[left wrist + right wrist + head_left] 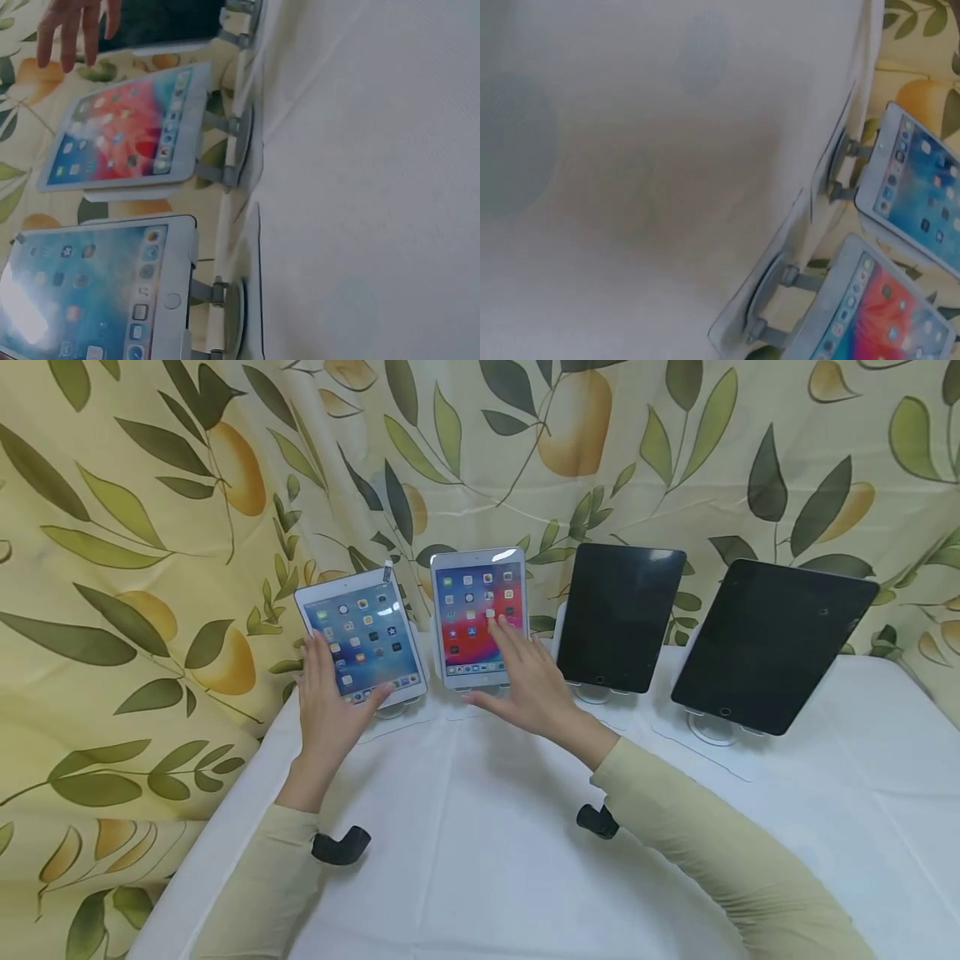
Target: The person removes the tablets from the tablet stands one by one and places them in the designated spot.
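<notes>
In the head view, a white tablet [363,639] with a lit blue home screen leans on a round-based stand at the left. My left hand [330,693] lies over its lower left side, fingers straight along the left edge and thumb stretched across the bottom of the screen. Beside it stands a second white tablet [472,677] with a red and blue home screen. My right hand [528,681] is in front of that tablet's lower right part, fingers extended and thumb spread, gripping nothing. The left wrist view shows the right hand [79,34] apart from the red-screened tablet [124,127].
Two tablets with dark screens, a smaller one [618,618] and a larger one [768,643], stand on stands to the right. A white cloth [480,860] covers the table. A leaf-patterned curtain [465,427] hangs behind and at the left. Black wrist-worn pieces [341,846] show at both sleeves.
</notes>
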### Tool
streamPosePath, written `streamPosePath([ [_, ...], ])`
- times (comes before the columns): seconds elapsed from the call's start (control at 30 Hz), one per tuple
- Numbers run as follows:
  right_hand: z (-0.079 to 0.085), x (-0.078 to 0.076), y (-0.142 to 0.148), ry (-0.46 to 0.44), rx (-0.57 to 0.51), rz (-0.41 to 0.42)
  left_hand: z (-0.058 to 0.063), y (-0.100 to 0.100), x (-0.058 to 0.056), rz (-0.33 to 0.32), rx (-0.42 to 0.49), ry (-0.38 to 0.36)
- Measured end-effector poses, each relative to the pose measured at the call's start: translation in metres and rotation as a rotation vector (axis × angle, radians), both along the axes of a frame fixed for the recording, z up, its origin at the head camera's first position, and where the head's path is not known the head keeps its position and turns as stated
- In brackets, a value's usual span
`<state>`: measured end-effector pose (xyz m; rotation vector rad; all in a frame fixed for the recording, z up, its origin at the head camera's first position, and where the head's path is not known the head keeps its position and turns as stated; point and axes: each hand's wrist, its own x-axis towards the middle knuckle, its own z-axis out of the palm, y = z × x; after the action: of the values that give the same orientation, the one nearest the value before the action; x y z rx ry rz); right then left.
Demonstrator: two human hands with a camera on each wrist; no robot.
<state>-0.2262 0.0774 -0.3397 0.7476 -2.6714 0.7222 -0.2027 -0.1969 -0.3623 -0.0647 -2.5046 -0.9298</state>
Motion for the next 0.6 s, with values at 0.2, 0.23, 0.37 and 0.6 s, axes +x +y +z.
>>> streamPosePath([
  [0.2,-0.002,-0.004,-0.014,0.067,-0.122,-0.014,0.002,0.004,-0.001,0.052,0.094,0.026],
  [0.23,-0.002,-0.006,-0.017,0.078,-0.126,-0.014,0.002,0.004,-0.002,0.056,0.117,0.054],
  [0.37,-0.002,-0.009,-0.027,0.089,-0.149,0.001,-0.002,0.003,-0.004,0.072,0.207,0.180],
  [0.6,-0.005,-0.013,-0.041,0.069,-0.180,0.042,-0.008,-0.001,-0.008,0.092,0.261,0.241],
])
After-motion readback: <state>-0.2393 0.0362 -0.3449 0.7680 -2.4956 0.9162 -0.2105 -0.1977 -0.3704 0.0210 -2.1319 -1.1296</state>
